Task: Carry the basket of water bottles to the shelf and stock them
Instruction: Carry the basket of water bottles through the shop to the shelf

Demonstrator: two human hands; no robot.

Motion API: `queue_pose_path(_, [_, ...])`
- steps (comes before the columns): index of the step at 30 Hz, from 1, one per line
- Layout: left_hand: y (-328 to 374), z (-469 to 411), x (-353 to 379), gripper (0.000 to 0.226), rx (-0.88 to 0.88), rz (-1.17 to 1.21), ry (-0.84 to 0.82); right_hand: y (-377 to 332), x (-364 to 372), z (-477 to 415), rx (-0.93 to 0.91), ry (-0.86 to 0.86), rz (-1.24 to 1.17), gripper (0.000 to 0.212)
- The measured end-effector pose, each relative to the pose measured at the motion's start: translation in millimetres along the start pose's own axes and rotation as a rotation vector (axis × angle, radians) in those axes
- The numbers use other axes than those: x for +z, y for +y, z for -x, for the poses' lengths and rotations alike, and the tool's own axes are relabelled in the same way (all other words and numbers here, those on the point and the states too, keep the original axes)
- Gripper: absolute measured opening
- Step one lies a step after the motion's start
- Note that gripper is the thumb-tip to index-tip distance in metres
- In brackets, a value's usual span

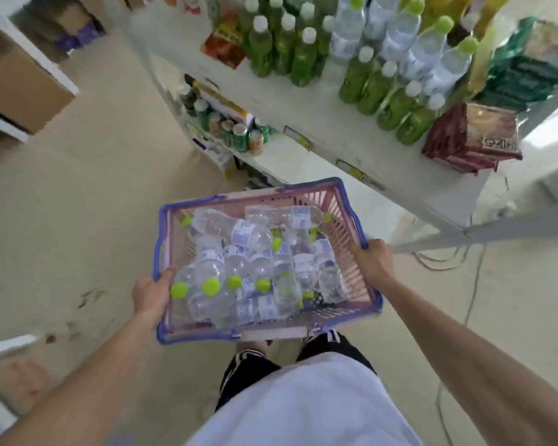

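Gripping the basket [303,185] by its short ends, left hand [152,294] curled over the rim at 9 o'clock, right hand [372,262] likewise at 3, long axis crosswise, most water bottles [236,233] capped toward 7.

A loose white T-shirt [303,407] fills the view at 6 o'clock. Past its hem, toward 12 o'clock, black legwear [248,371], shorts or trousers, carries white stripes [333,336] at its far edge. The left hand [152,294] at 8 o'clock and the right hand [372,262] at 4 o'clock are bare, with sleeveless forearms.
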State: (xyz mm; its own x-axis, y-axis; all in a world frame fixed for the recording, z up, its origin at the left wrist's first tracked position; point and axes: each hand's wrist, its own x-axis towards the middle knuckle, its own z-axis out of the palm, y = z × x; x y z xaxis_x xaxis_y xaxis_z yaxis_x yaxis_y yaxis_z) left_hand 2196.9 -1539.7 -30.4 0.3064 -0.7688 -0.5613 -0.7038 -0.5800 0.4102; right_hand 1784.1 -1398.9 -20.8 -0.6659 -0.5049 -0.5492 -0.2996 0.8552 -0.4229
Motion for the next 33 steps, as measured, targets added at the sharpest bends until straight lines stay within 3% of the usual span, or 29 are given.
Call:
queue_pose_path(7, [73, -83, 6, 0.056, 0.147, -0.209, -0.129, 14, 28, 26, 0.279, 0.088, -0.192, 0.038])
queue_pose_path(15, [105, -135, 57, 0.044, 0.22, -0.279, -0.286, 34, 69, 20, 0.428, 0.19, -0.271, 0.038])
queue_pose_path(21, [89, -190, 134, 0.047, 0.301, -0.339, -0.377, 81, 140, 5, 0.542, 0.295, -0.274, 0.043])
queue_pose_path(26, [52, -245, 224, 0.058, 0.298, -0.362, -0.435, 144, 225, -34, 0.683, 0.294, -0.289, 0.045])
queue_pose_path(33, [-18, -318, 355, 0.054, 0.326, -0.438, -0.536, 237, 334, -98, 0.728, 0.233, -0.232, 0.043])
